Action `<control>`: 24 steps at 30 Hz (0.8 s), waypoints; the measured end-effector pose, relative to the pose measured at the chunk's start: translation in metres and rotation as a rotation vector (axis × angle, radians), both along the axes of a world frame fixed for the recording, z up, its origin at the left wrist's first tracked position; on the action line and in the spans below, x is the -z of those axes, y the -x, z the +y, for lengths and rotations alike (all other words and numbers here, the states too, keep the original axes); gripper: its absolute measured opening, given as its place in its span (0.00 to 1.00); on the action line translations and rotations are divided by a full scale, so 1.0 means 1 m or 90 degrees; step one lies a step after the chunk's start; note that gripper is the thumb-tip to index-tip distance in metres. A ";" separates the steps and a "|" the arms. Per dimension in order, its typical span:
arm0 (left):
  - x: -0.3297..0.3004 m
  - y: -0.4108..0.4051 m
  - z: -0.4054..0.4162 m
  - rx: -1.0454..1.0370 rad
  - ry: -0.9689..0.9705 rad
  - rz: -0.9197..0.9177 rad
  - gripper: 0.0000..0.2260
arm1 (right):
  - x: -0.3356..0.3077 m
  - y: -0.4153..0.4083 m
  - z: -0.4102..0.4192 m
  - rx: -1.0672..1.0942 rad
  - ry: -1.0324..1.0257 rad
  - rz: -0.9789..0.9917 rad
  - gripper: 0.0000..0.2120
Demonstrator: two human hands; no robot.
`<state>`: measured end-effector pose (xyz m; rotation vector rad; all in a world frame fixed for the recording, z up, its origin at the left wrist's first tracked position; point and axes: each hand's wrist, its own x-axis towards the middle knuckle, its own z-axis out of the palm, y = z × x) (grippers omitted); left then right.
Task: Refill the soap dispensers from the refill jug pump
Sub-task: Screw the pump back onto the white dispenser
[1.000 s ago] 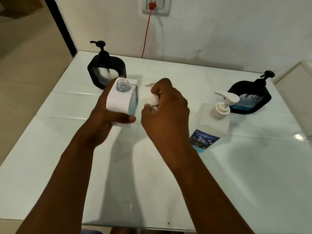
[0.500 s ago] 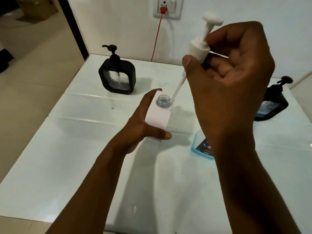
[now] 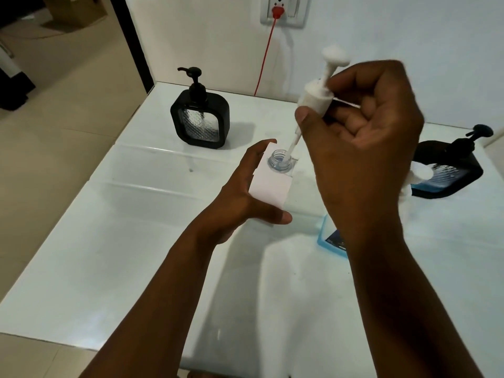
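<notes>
Hands: my left hand [image 3: 242, 192] still grips the white dispenser [image 3: 272, 184] standing mid-table [image 3: 109, 241]; right hand [image 3: 362, 148] pinches the white pump [image 3: 316, 98], lower than half a second ago, its tube tip now inside the open neck. Refill jug [image 3: 331, 238] mostly hidden, right.

Seeing bare table [image 3: 95, 268] stretching wide at near left, passable. Black dispenser [image 3: 200, 118] standing at far left; second black dispenser [image 3: 452, 173] blocking far right. White dispenser [image 3: 272, 184] occupying centre, blue jug [image 3: 331, 238] crowding just right of it. Red cord [image 3: 263, 69] hanging down back wall.
</notes>
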<state>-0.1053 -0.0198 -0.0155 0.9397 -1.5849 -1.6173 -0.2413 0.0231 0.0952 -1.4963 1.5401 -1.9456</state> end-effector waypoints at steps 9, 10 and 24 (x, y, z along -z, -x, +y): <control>-0.001 0.000 0.000 -0.047 0.032 -0.003 0.49 | 0.040 -0.013 -0.005 0.033 -0.117 0.106 0.16; 0.000 0.001 -0.002 -0.058 0.044 -0.009 0.46 | 0.043 -0.014 -0.005 0.034 -0.126 0.108 0.17; -0.003 -0.001 -0.003 -0.098 0.055 -0.010 0.47 | 0.052 -0.020 -0.004 0.040 -0.131 0.140 0.11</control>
